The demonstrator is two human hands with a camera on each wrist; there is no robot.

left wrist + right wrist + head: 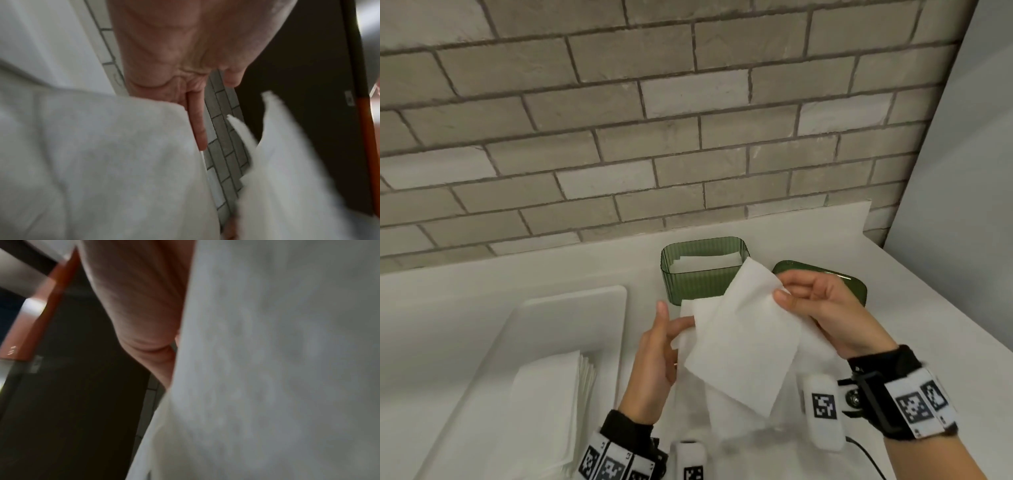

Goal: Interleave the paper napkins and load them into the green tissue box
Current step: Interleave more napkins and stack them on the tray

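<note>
Pinched at its upper corner by the right hand [822, 308] and being steadied along its left edge by the loosely extended fingers of the left hand [657, 356], a limp, featherlight, easily torn napkin [739, 339] is being held above the worktop [893, 291], just before the green tissue box [702, 270], and is judged best gripped at corners.

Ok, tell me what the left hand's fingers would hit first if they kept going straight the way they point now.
Probably the green tissue box. The left hand points its fingers up and away toward the box's near wall, beside the napkin the right hand pinches. Depth is unclear, so they might pass just left of it.
</note>
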